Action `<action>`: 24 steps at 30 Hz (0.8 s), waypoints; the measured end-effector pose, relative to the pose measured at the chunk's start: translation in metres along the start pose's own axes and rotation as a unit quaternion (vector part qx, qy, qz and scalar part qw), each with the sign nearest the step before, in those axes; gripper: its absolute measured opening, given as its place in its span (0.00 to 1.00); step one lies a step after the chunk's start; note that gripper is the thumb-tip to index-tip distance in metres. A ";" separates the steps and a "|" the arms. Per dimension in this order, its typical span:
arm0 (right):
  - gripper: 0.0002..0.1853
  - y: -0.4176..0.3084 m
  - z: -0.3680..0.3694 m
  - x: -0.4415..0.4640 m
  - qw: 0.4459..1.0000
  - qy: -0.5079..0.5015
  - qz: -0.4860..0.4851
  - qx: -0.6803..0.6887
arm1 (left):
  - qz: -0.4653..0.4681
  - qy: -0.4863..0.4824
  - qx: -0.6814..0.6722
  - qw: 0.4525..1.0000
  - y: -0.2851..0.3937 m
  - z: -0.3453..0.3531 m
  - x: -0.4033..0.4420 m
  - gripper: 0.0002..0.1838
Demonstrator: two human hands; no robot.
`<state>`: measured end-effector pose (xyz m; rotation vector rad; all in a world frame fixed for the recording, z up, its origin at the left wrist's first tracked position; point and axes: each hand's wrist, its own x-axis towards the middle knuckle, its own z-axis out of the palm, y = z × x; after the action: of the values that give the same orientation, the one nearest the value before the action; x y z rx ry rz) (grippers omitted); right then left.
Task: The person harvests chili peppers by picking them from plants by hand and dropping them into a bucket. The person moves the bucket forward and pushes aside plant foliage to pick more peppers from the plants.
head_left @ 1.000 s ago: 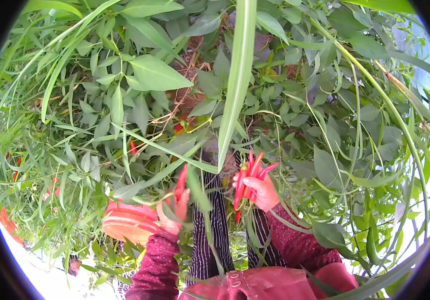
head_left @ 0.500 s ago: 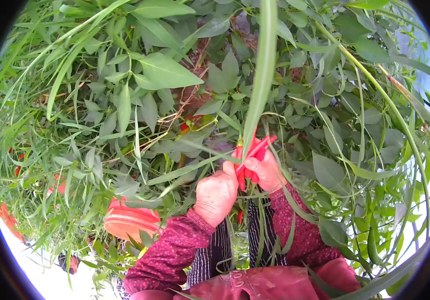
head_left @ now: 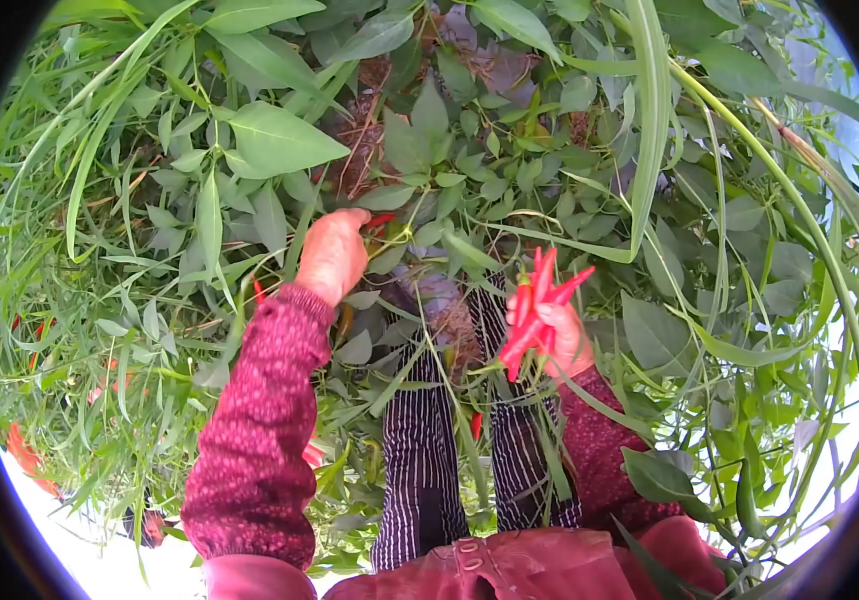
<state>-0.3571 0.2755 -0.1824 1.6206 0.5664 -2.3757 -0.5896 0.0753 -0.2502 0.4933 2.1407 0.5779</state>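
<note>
Several red chili peppers point(head_left: 540, 312) stick out of my right hand point(head_left: 568, 342), whose fingers are closed around them. My left hand point(head_left: 334, 256) reaches forward among the leaves, its fingers pressed together at a red pepper point(head_left: 381, 220) whose tip shows just beyond them. Whether that pepper still hangs on its plant I cannot tell. Another red pepper point(head_left: 259, 291) hangs among leaves to the left of my left hand. Lower down, between my legs, one more red pepper point(head_left: 477, 426) is seen.
Leafy pepper plants point(head_left: 430, 130) and long grass surround both arms. A long grass blade point(head_left: 652, 120) arches in front of the view. My left sleeve mostly hides a red container point(head_left: 313, 453). Striped trouser legs point(head_left: 415, 450) stand below.
My left hand met my right hand at the peppers, then moved forward and left into the leaves. The pepper it held earlier no longer shows in it. My right hand has shifted slightly right.
</note>
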 end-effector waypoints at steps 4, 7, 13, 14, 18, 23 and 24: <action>0.34 -0.010 -0.012 -0.019 0.992 -0.055 0.012 0.116 | -0.043 -0.065 0.181 0.980 -0.003 0.014 0.017 0.08; 0.37 -0.013 -0.013 -0.025 0.981 -0.102 0.033 0.162 | -0.095 -0.108 0.188 0.972 -0.003 0.025 0.025 0.08; 0.38 0.005 0.000 -0.024 0.972 -0.186 0.112 0.093 | -0.076 -0.093 0.191 0.974 -0.005 0.012 0.018 0.11; 0.38 0.009 0.005 -0.026 0.969 -0.197 0.122 0.090 | -0.049 0.003 0.115 0.992 -0.020 0.016 0.011 0.20; 0.36 0.023 0.027 -0.029 0.956 -0.251 0.138 0.063 | -0.163 -0.016 -0.062 0.985 -0.002 -0.019 -0.012 0.31; 0.38 0.033 0.047 -0.029 0.956 -0.225 0.177 0.068 | -0.200 0.143 -0.629 0.738 -0.009 -0.011 -0.048 0.28; 0.38 0.033 0.048 -0.028 0.955 -0.226 0.179 0.066 | -0.199 0.154 -0.627 0.738 0.003 -0.014 -0.053 0.32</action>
<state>-0.3745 0.2237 -0.1477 1.0451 0.0216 -2.4171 -0.5703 0.0469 -0.2077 -0.8410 1.5284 1.6894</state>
